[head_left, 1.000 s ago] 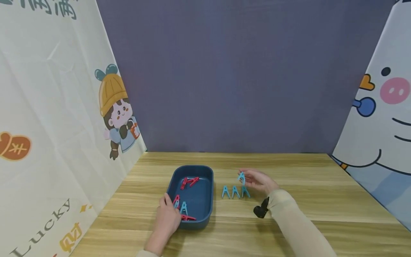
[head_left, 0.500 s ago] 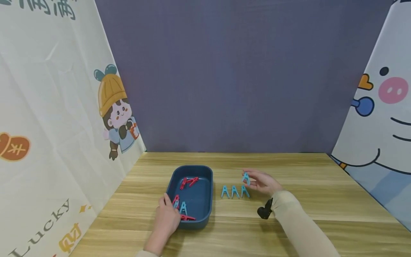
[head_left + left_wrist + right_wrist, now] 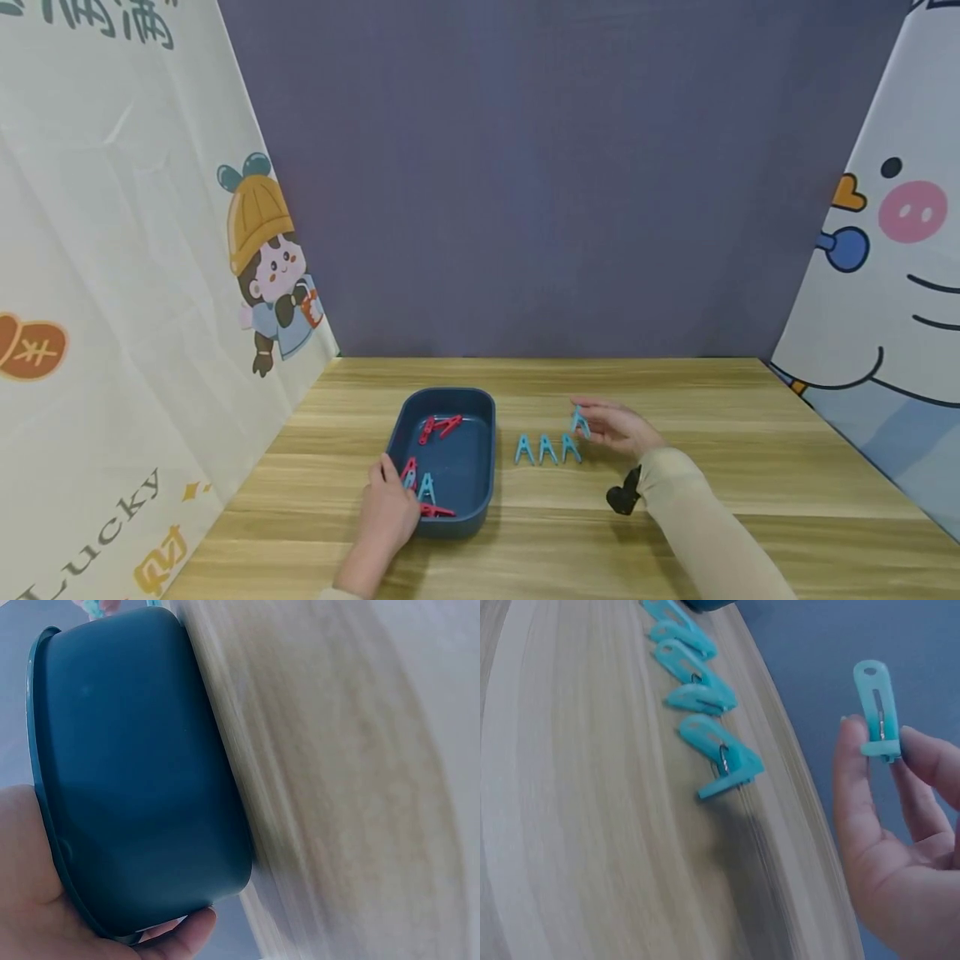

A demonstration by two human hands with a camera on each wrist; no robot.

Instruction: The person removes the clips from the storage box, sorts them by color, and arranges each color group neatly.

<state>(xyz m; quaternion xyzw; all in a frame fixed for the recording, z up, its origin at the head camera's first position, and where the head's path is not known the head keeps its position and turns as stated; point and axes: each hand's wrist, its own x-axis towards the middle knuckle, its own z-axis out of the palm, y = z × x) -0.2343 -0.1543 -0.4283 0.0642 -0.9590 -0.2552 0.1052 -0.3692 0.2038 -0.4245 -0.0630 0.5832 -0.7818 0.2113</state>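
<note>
Here, the light wooden table carries a dark blue oval plastic tub whose near left corner the left hand grips, thumb over the rim. Inside the tub lie several red plastic clothes pegs and one light blue peg. Just right of the tub, three turquoise plastic pegs stand in a row, and beside its right end the right hand pinches a fourth turquoise peg between thumb and fingertips, above the tabletop.

Five blue clothespins — three standing, one held, one binned — and four red clothespins.
</note>
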